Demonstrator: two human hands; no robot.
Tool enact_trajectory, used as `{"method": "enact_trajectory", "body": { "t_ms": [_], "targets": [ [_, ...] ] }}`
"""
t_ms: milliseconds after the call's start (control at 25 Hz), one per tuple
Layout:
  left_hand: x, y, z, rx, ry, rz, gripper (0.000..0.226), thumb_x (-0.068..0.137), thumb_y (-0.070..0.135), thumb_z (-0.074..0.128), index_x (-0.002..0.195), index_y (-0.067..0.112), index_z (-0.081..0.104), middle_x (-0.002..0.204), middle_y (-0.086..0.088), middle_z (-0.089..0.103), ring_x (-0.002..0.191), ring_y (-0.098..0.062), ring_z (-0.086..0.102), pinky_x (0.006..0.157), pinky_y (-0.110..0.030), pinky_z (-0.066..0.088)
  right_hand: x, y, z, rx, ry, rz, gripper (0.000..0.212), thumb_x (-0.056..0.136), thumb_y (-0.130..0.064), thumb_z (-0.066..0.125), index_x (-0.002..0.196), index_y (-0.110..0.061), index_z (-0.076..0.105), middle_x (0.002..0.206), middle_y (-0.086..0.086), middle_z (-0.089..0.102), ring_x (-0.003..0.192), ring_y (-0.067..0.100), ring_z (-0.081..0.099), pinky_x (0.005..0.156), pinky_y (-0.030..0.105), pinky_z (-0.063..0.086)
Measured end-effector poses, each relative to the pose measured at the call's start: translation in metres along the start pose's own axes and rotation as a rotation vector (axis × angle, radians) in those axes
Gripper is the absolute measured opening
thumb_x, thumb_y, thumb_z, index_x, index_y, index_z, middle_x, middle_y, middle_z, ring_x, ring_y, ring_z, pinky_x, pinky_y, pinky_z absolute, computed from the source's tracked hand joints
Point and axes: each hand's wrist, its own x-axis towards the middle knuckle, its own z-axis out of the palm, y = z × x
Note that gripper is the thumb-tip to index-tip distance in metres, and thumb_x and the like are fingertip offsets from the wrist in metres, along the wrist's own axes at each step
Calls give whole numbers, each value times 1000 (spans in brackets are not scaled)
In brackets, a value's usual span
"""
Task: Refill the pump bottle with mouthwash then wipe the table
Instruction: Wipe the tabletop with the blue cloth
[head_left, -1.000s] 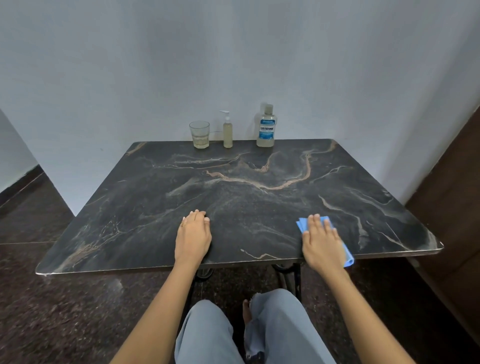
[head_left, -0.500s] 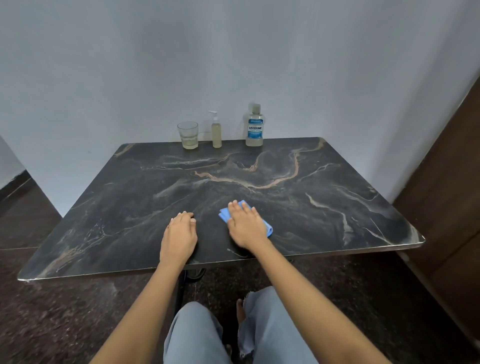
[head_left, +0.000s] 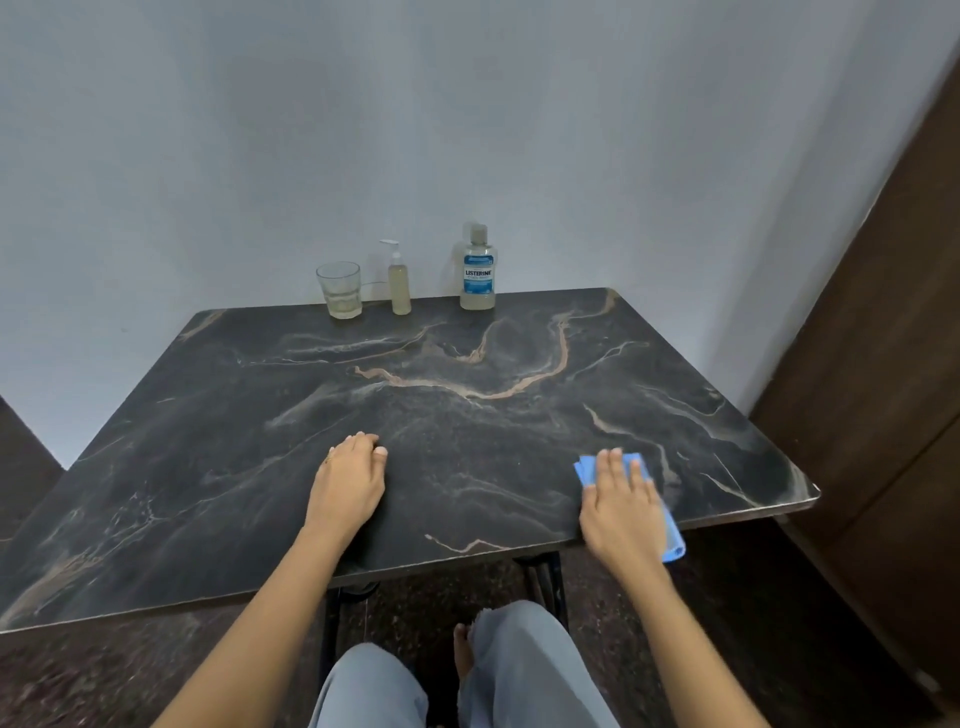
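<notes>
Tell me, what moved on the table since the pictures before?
The right hand, pressing the blue cloth flat, slid it from beside the left hand back rightward, near the front edge of the table. Nothing was picked up or let go. The left hand stayed resting there, and the glass, pump bottle and mouthwash bottle stayed at the back.

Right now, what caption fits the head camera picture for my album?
Right hand presses a blue cloth on the table; left hand rests nearby.

Table (head_left: 467, 441) middle lies open; glass (head_left: 339, 289), pump bottle (head_left: 399, 286), mouthwash bottle (head_left: 478, 273) line far edge.
</notes>
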Motion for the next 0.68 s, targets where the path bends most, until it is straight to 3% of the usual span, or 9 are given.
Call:
{"method": "enact_trajectory", "body": {
  "t_ms": [160,320,680],
  "targets": [
    [10,0,9,15,10,-14,36,99,25,42,126,6,55,130,-14,57,126,-31,48,108,-43,35,-20,-85,19,-19,-46,-361,68,90,-40,-5,154,-15,2,162,-1,-2,149,19,-6,119,33,-5],
    [12,-4,16,4,36,-30,39,99,28,43,131,8,53,138,-11,53,133,-25,43,114,-40,29,50,-143,32,11,-166,-550,54,103,-31,15,154,-17,6,162,-3,2,149,17,-4,119,33,-3],
    [41,-25,13,45,29,5,40,100,33,41,132,12,52,138,-5,54,133,-20,43,113,-36,30,208,-133,25,33,-116,-378,54,101,-25,20,153,-12,14,161,5,12,148,24,8,119,40,7]
  ]
}}
